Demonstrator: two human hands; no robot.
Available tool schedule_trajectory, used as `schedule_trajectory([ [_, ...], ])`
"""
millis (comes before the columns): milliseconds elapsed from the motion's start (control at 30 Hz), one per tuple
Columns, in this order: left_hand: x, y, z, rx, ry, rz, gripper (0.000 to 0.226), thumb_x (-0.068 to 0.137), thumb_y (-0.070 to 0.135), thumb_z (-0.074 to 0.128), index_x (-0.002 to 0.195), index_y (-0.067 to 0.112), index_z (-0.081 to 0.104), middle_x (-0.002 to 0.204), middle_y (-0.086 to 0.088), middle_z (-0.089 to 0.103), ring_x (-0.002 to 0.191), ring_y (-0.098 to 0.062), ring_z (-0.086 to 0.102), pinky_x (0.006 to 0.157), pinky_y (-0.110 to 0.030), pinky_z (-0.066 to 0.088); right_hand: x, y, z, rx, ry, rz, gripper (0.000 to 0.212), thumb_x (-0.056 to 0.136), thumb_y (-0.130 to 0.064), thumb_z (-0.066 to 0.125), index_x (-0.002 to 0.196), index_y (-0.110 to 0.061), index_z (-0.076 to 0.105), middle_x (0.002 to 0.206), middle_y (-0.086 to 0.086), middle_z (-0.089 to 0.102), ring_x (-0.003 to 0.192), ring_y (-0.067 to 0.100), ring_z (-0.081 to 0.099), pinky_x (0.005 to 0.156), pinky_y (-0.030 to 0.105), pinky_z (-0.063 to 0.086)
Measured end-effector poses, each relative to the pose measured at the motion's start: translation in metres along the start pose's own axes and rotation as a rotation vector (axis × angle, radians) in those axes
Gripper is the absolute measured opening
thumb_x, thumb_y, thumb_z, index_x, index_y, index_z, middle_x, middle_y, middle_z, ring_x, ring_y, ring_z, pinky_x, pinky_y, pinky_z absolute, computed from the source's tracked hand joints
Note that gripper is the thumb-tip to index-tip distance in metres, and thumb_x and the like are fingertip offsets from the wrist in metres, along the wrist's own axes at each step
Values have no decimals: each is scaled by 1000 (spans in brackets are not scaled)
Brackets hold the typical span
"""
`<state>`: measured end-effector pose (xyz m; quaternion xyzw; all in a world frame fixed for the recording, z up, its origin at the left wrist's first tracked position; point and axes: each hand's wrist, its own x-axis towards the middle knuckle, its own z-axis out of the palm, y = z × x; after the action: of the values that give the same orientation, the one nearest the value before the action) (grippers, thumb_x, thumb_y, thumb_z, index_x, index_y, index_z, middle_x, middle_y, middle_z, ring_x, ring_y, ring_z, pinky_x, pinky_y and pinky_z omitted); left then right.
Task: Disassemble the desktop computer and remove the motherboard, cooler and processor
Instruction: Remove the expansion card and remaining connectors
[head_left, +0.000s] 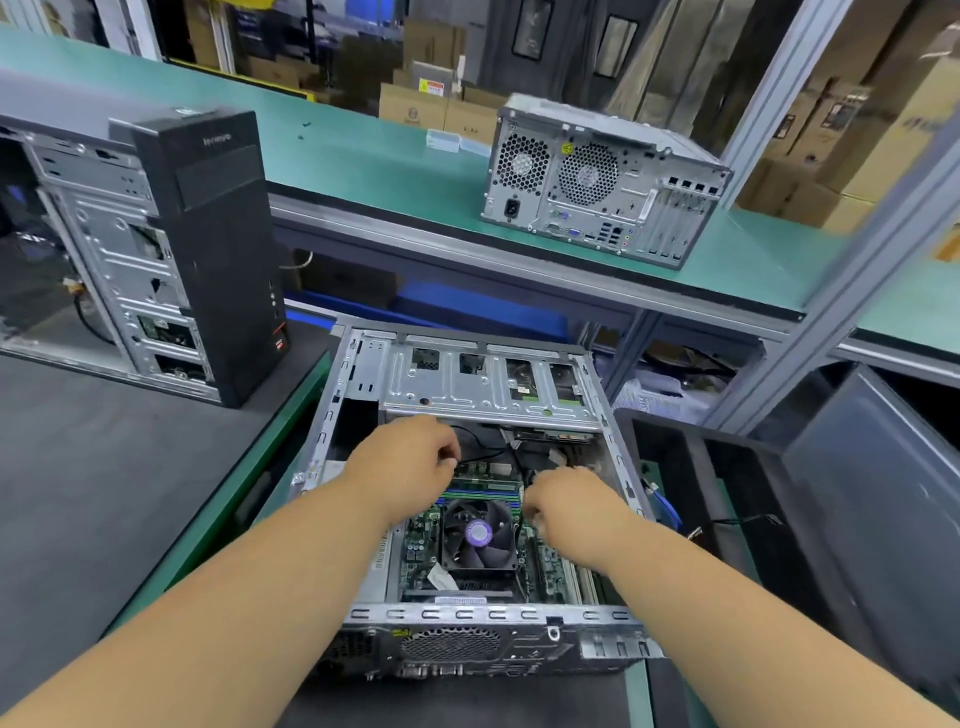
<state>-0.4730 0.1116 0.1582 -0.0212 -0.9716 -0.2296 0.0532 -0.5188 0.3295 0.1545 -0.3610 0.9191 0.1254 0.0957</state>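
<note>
An open desktop case (483, 618) lies on its side in front of me. Inside sits the green motherboard (421, 545) with a black cooler fan (478, 535) that has a purple hub. My left hand (410, 462) reaches in above the fan, its curled fingers pinching a thin black cable (483, 456). My right hand (566, 506) is to the right of the fan, fingers curled down onto a black cable or connector near the board; what it grips is hidden. The processor is hidden under the cooler.
A silver drive cage (483, 384) spans the case's far end. A black Lenovo tower (208, 249) with an open side stands at left. Another grey tower (602, 182) lies on the green shelf behind. A dark bin (831, 493) is at right.
</note>
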Motion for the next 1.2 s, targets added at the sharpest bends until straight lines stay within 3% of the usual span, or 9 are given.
schedule_trajectory([
  [100, 0, -4, 4, -8, 14, -19, 14, 91, 32, 52, 92, 33, 66, 88, 17, 53, 87, -11, 56, 72, -26, 44, 6, -7, 3, 325, 43, 139, 25, 91, -11, 48, 106, -16, 68, 115, 5, 58, 99, 26, 58, 84, 32, 48],
  [200, 0, -4, 4, 11, 4, -20, 15, 91, 33, 52, 91, 34, 67, 89, 17, 52, 85, -9, 53, 73, -26, 46, 6, -9, 4, 422, -4, 225, 20, 91, -7, 47, 100, -11, 64, 108, 8, 58, 93, 27, 58, 79, 31, 48],
  [300, 2, -3, 5, 42, -26, -22, 15, 91, 34, 50, 89, 34, 66, 92, 15, 54, 85, -11, 54, 72, -27, 47, 4, -11, 8, 473, -198, 313, 12, 91, -13, 46, 87, -7, 55, 87, 10, 58, 77, 27, 56, 68, 30, 45],
  [400, 5, -3, 6, 65, -52, -26, 15, 90, 35, 50, 86, 35, 65, 93, 14, 58, 82, -12, 56, 68, -26, 46, 1, -17, 10, 743, -508, 417, 24, 88, -21, 52, 75, -5, 65, 71, 11, 64, 54, 23, 59, 58, 27, 53],
  [500, 7, -5, 8, 56, -58, -52, 16, 89, 35, 50, 83, 33, 65, 87, 15, 58, 79, -11, 56, 64, -25, 43, -1, -20, 9, 745, -617, 364, 18, 82, -24, 65, 70, -11, 67, 67, 4, 65, 54, 17, 59, 56, 23, 53],
  [767, 9, -5, 8, 53, -67, -74, 16, 89, 35, 51, 77, 34, 62, 82, 15, 59, 76, -9, 57, 62, -24, 46, 0, -15, 10, 626, -553, 283, 20, 81, -28, 72, 84, -8, 72, 64, -1, 65, 54, 15, 56, 54, 20, 48],
  [900, 10, -4, 7, 56, -70, -80, 17, 89, 34, 51, 77, 32, 64, 80, 16, 59, 74, -7, 57, 60, -23, 44, -1, -13, 11, 670, -502, 335, 18, 75, -27, 61, 69, -12, 68, 60, 0, 67, 50, 15, 59, 53, 20, 50],
  [1033, 10, -4, 8, 52, -72, -84, 17, 88, 34, 52, 75, 33, 63, 79, 16, 58, 73, -6, 56, 57, -23, 41, -2, -5, 7, 749, -347, 381, 15, 68, -26, 61, 58, -15, 64, 49, -3, 62, 47, 13, 55, 51, 19, 46],
  [1200, 10, -4, 8, 48, -77, -85, 16, 88, 35, 52, 77, 33, 63, 80, 17, 58, 74, -5, 56, 57, -23, 41, -4, -1, 6, 738, -142, 381, 28, 69, -24, 64, 54, -15, 42, 51, 2, 33, 53, 20, 31, 51, 28, 25],
])
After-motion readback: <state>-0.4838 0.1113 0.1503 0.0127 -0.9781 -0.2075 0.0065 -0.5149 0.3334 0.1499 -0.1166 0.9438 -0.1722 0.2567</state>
